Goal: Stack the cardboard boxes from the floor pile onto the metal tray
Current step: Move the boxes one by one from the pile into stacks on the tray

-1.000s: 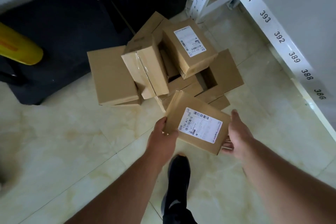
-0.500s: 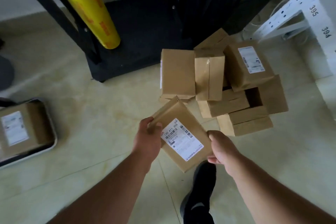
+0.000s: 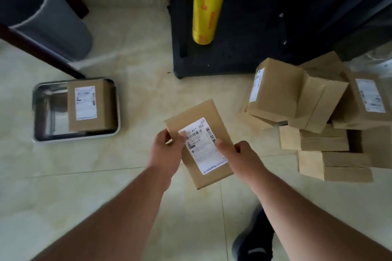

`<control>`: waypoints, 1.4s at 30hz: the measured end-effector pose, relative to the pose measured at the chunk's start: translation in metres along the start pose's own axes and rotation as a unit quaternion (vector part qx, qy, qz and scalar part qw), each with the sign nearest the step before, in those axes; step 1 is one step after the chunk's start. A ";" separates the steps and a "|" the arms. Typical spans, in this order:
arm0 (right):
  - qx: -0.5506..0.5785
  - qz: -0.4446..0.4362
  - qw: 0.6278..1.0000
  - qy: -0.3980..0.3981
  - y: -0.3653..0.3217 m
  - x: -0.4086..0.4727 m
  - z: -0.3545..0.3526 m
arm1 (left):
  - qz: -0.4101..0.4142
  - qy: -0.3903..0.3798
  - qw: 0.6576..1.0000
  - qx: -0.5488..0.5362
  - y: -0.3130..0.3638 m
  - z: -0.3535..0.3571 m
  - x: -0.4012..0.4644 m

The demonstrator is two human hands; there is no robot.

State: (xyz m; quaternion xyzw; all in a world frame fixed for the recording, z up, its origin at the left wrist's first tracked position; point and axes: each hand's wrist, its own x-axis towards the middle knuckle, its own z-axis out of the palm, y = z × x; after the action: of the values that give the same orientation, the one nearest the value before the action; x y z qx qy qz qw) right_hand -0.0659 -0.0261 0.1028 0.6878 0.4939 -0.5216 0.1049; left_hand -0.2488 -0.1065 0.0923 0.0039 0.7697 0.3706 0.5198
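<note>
I hold a flat cardboard box (image 3: 196,116) with a white barcode label above the tiled floor, in the middle of the view. My left hand (image 3: 166,151) grips its left edge, thumb on the label. My right hand (image 3: 239,158) grips its right edge, thumb on top. The metal tray (image 3: 42,112) lies on the floor to the left, and one labelled cardboard box (image 3: 89,105) sits in its right half. The floor pile of several cardboard boxes (image 3: 314,112) lies to the right.
A grey bin (image 3: 44,17) and a dark slanted leg (image 3: 42,53) stand behind the tray. A black stand base (image 3: 229,48) carries a yellow film roll (image 3: 209,4) at the back. My dark shoe (image 3: 254,241) is on the floor at lower right.
The view has swung left: the pile slid to the right and the tray came fully into view. The held box moved left with both hands and now lies more upright.
</note>
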 end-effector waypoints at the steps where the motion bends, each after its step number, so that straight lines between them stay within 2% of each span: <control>1: -0.012 -0.008 1.000 -0.004 -0.008 -0.003 0.010 | -0.001 0.004 1.000 -0.002 -0.004 -0.013 0.001; 7: -0.097 -0.062 0.992 -0.047 -0.059 -0.023 0.081 | 0.001 0.000 1.000 -0.024 -0.014 -0.095 -0.001; 11: -0.134 -0.096 0.984 -0.063 -0.090 -0.038 0.126 | 0.024 0.034 0.999 -0.021 -0.010 -0.145 -0.004; 15: -0.135 -0.143 0.977 -0.080 -0.123 -0.057 0.179 | 0.035 0.064 0.997 -0.039 -0.013 -0.207 0.002; 21: -0.118 -0.155 0.976 -0.093 -0.177 -0.092 0.259 | 0.035 0.090 0.994 -0.041 -0.014 -0.306 0.013; 25: -0.085 -0.163 0.980 -0.078 -0.216 -0.111 0.308 | 0.029 0.091 0.994 -0.043 -0.010 -0.367 0.022; 30: -0.099 -0.184 0.976 -0.059 -0.254 -0.133 0.361 | 0.028 0.093 0.995 -0.024 -0.001 -0.434 0.030; 37: -0.104 -0.189 0.974 -0.063 -0.291 -0.128 0.411 | 0.023 0.105 0.994 -0.008 0.004 -0.489 0.070; 42: -0.096 -0.188 0.977 -0.027 -0.306 -0.099 0.437 | 0.031 0.105 0.994 0.022 0.001 -0.498 0.117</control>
State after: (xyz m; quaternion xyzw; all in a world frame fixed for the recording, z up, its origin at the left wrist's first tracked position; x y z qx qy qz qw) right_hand -0.5724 -0.2210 0.1076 0.5547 0.6591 -0.5009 0.0836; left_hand -0.7027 -0.3418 0.0920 -0.0002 0.8276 0.3680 0.4239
